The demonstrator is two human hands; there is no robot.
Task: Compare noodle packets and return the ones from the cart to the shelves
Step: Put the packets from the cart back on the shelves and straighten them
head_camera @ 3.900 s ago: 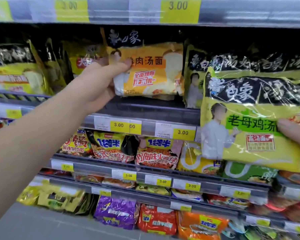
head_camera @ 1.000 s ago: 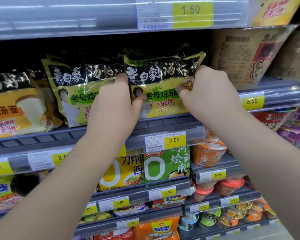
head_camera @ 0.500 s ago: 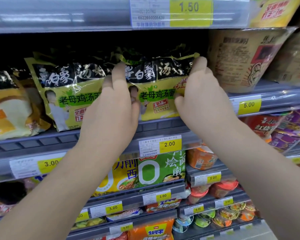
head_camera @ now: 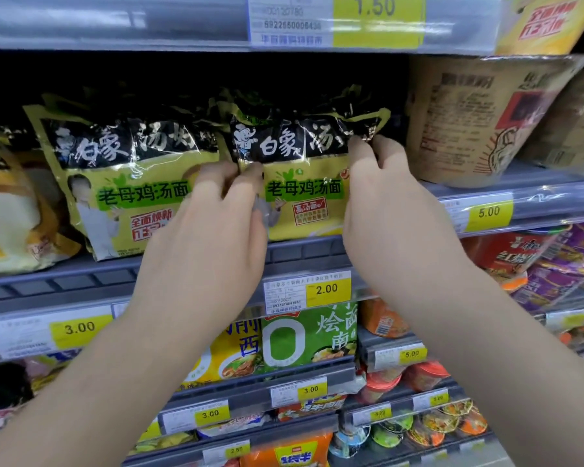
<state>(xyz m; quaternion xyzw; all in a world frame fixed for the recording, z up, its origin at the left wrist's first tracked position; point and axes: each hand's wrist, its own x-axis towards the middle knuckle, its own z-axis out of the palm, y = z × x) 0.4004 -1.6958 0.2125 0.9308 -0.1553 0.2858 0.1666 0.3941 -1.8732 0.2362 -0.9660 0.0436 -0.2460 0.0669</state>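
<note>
You are pinching the left edge of the chicken soup noodle packet [head_camera: 305, 183] with your left hand [head_camera: 209, 241] and gripping its upper right corner with your right hand [head_camera: 388, 214]. It is standing on the shelf [head_camera: 304, 256] beside a matching packet [head_camera: 125, 183].

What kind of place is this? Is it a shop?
Most likely a supermarket's instant-noodle aisle: tiered shelves carry yellow price tags, with noodle packets and wrapped bowls lined up for sale.
</note>
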